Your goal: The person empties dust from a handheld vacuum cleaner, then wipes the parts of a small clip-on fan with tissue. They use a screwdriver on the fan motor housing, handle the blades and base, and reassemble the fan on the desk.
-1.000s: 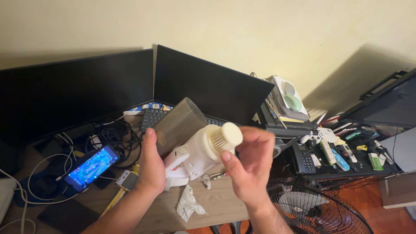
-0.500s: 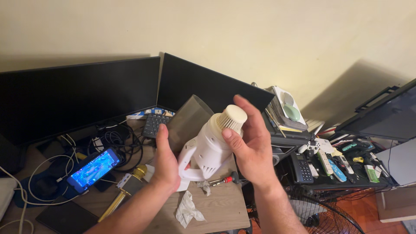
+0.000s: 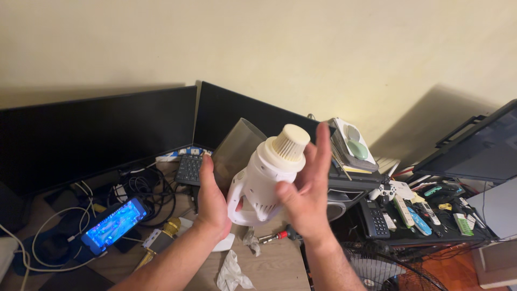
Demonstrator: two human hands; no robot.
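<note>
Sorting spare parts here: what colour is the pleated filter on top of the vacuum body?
Cream, paler than the white vacuum body; the pleated filter shows in the head view.

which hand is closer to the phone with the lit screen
Left. The left hand grips the white handheld vacuum body just right of the phone on the desk; the right hand is on the vacuum's far side, farther away.

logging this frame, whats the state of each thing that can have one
white handheld vacuum body: held up, pleated filter exposed
left hand: gripping the vacuum body
right hand: open, palm against the body
smartphone: screen lit
two monitors: dark
crumpled tissue: lying on the desk
</note>
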